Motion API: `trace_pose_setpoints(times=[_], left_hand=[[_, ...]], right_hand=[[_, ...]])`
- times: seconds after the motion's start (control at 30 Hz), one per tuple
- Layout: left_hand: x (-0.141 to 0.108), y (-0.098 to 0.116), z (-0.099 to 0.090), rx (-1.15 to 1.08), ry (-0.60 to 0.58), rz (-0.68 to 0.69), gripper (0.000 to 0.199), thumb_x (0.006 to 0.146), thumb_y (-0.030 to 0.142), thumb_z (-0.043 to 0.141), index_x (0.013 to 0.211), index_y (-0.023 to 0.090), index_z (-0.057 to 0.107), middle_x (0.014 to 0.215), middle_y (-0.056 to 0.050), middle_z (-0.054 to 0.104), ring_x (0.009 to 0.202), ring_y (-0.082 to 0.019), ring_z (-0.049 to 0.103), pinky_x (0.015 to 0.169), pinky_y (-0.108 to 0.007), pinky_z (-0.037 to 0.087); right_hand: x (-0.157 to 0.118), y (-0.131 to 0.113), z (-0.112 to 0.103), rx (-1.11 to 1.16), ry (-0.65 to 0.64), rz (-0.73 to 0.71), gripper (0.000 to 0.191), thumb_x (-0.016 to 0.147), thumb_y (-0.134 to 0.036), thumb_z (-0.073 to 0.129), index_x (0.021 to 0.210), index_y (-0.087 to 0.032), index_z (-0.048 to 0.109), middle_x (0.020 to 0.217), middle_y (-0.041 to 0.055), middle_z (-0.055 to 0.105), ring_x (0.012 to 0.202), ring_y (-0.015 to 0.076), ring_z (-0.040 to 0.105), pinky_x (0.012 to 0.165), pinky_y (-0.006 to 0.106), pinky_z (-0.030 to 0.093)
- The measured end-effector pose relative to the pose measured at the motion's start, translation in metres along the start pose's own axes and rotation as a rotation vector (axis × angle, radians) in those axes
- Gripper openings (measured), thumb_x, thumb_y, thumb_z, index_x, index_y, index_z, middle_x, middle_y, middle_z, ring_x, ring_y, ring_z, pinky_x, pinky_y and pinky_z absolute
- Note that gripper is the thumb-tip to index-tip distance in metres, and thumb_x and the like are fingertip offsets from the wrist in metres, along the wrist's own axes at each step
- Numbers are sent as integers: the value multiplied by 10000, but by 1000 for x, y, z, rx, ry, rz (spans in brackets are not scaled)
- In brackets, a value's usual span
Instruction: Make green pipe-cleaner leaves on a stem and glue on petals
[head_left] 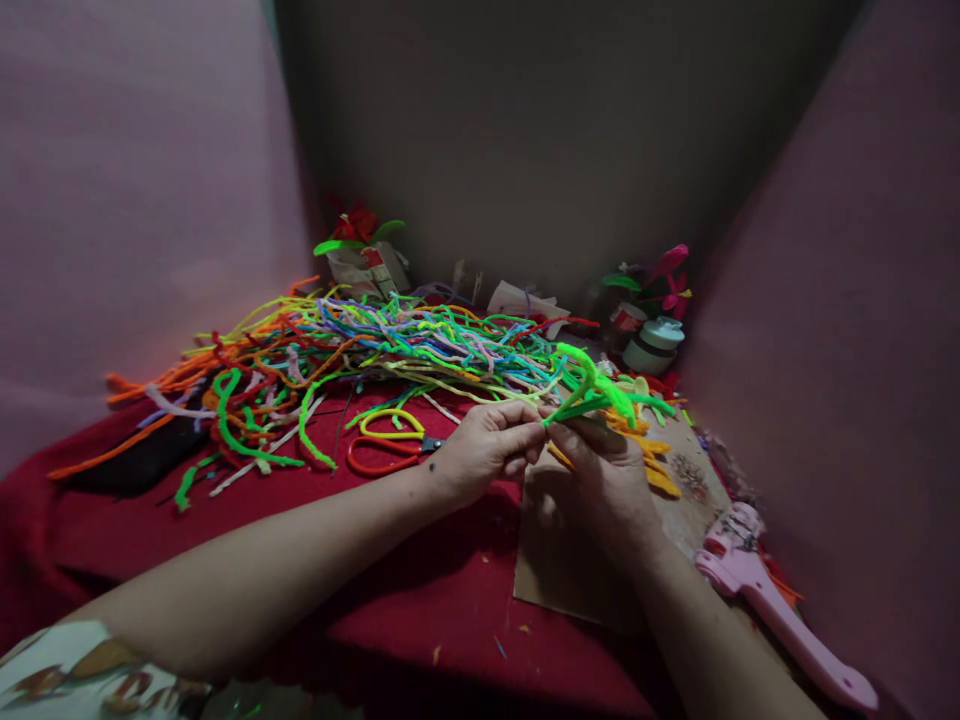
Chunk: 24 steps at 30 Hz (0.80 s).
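Both of my hands meet over the front of the table, pinching bright green pipe cleaners [579, 396] bent into loops. My left hand [499, 442] is closed with its thumb and fingertips on the lower end of the green stems. Close beside it, my right hand [606, 470] grips the same stems just under the loops, its fingers partly hidden. Beyond my left wrist lie scissors [390, 440] with one yellow and one red handle. Orange-yellow fuzzy pieces [660, 470] rest behind my right hand on a piece of cardboard [562, 560].
A large heap of coloured pipe cleaners [405, 345] spreads across the back of the red cloth [420, 620]. A pink hot glue gun [787, 620] lies at the right. A white jar [654, 345], a pink flower [670, 268] and a red flower [356, 225] stand behind.
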<state>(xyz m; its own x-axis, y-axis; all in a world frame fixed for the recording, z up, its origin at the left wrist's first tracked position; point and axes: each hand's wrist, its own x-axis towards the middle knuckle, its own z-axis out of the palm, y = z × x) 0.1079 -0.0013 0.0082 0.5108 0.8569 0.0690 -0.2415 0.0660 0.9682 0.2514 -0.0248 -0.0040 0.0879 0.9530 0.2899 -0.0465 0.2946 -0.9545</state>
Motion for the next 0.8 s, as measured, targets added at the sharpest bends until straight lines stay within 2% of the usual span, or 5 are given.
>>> trace_pose_setpoints(times=[0.2,0.4,0.57,0.67,0.8], left_hand=[[2,-2,-5,-241,-119,-135,241,766,311,642,696,126,504,546,48,488,342,8,254,356,-132,195],[2,0,-10,-379,-230,-240,158,807,224,577,939,138,563,507,93,415,326,5,117,311,-109,223],[1,7,-10,-331,-222,-295,145,809,237,575,906,130,569,514,79,447,315,10,141,303,-104,209],[1,7,-9,-285,-217,-302,161,804,269,585,889,134,564,554,61,496,315,12,174,313,-114,180],[1,5,-7,21,-148,-178,271,848,355,509,711,122,528,566,33,517,337,-9,316,344,-149,223]], right_hand=[[1,1,-5,23,-60,-25,124,733,-261,666,835,-260,738,852,-2,705,833,183,595,831,347,451],[7,0,-5,105,-157,86,125,716,-274,676,820,-223,724,789,12,692,687,162,575,697,323,468],[7,6,-6,141,-114,105,22,690,-240,701,673,-228,694,706,-15,659,661,147,560,701,304,457],[3,6,-5,144,-65,157,23,694,-248,698,687,-226,695,657,-12,655,681,175,591,723,326,464],[0,6,-3,147,-33,160,85,709,-274,690,778,-231,714,715,5,683,766,206,615,763,342,469]])
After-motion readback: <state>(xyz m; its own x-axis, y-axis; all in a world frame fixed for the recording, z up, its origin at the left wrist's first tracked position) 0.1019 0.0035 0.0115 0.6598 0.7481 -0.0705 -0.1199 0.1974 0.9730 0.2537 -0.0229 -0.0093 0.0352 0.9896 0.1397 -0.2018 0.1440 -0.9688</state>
